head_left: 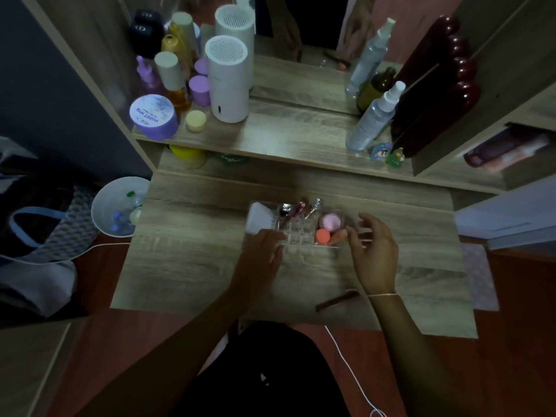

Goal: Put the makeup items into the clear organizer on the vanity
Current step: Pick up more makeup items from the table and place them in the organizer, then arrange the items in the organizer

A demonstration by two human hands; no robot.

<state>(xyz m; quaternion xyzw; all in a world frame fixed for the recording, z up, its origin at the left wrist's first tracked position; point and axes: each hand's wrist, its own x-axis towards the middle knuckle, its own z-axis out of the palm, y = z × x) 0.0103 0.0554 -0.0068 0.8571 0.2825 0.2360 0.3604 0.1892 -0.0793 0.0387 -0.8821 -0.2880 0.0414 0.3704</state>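
The wooden vanity (192, 266) fills the middle of your view, its upper shelf crossing the top half of the frame. On that shelf, at upper centre, stands a white cylindrical appliance (227, 81), with a purple jar (155, 117) to its left and a clear spray bottle (374, 118) over on the right. At the left edge, beside the vanity, sits a white bin (105, 212). Just below centre on the desktop is the clear organizer (296, 233): a white tube (258, 219) fills its left end, several lip products stand in its back slots, and a pink sponge (331, 221) and an orange sponge (322, 236) sit at its right end. Your left hand (264, 254) rests flat at the organizer's front left corner, fingers loosely spread, holding nothing. Your right hand (373, 251) hovers at the right end, fingers curled and open. A dark slim makeup stick (337, 300) lies on the desktop near your right wrist.
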